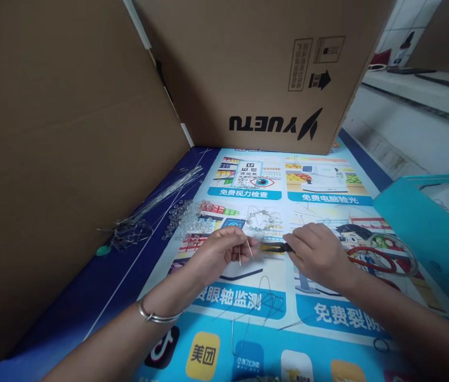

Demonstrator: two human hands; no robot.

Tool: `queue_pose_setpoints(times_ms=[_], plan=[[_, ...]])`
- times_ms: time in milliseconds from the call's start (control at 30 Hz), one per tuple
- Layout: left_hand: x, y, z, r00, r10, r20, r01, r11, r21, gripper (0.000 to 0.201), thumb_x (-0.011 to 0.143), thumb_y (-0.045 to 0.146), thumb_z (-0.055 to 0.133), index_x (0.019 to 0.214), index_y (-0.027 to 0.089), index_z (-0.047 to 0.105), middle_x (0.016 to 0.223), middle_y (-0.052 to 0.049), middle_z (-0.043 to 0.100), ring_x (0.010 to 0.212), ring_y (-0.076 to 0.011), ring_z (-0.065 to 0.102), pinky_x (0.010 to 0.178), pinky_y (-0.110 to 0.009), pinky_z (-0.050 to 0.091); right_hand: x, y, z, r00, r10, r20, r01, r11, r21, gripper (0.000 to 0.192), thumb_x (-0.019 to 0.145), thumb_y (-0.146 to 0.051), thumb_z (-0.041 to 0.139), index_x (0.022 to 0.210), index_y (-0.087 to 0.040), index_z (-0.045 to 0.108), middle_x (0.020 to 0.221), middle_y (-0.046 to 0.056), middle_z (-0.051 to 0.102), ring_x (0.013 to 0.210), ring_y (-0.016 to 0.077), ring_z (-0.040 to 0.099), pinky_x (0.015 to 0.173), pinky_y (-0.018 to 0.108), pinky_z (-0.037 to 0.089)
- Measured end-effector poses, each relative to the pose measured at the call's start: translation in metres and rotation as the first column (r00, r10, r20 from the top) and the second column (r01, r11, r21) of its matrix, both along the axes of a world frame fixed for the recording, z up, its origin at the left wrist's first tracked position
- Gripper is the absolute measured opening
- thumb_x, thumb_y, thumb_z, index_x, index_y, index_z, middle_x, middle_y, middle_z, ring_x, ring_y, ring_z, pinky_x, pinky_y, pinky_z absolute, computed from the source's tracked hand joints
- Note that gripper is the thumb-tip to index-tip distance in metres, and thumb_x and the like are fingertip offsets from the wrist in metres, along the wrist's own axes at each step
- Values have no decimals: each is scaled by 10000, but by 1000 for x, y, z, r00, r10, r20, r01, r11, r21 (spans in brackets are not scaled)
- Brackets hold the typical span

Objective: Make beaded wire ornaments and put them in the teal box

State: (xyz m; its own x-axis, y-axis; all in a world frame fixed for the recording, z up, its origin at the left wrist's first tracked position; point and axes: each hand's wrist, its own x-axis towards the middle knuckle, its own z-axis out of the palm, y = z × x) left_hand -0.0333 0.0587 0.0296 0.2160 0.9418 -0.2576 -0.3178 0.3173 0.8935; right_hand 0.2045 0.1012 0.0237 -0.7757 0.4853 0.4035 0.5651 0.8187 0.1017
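In the head view, the left hand [230,246] is pinched closed, with thin wire [240,255] between its fingertips, hanging at its four o'clock. The right hand [314,252] is wrapped around yellow-and-black pliers [275,248], which point to its nine o'clock, near the left fingers; blur hides whether they touch the wire. From the left hand, clear beads [188,217] lie at ten o'clock, a beaded wire ring [263,213] at one, and bent wires [267,294] at five on the tabletop [152,363].

Two thin wire strands [240,257] point downward just beside black-and-yellow pliers [285,248] held nearly level, their tips blurred
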Motion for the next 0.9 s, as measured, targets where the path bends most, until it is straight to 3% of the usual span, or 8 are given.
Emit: queue_pose_setpoints(times_ms=[300, 900], plan=[[6, -6, 2, 993, 29, 115, -20, 997, -75, 121, 799, 240, 558, 755, 129, 537, 873, -87, 669, 726, -136, 635, 624, -235, 497, 0, -9, 12, 992, 111, 62, -122, 968, 220, 228, 816, -156, 499, 1034, -189, 557, 899, 70, 611, 829, 212, 497, 669, 368, 356], [8, -9, 2, 989, -4, 149, 22, 993, -118, 117, 816, 223, 549, 775, 114, 562, 867, -92, 659, 727, -135, 636, 690, -279, 525, -4, -11, 20, 981, 189, 36, -190, 922, 336, 228, 777, -135, 573, 1005, -136, 575, 816, 59, 621, 792, 184, 501, 648, 329, 353]])
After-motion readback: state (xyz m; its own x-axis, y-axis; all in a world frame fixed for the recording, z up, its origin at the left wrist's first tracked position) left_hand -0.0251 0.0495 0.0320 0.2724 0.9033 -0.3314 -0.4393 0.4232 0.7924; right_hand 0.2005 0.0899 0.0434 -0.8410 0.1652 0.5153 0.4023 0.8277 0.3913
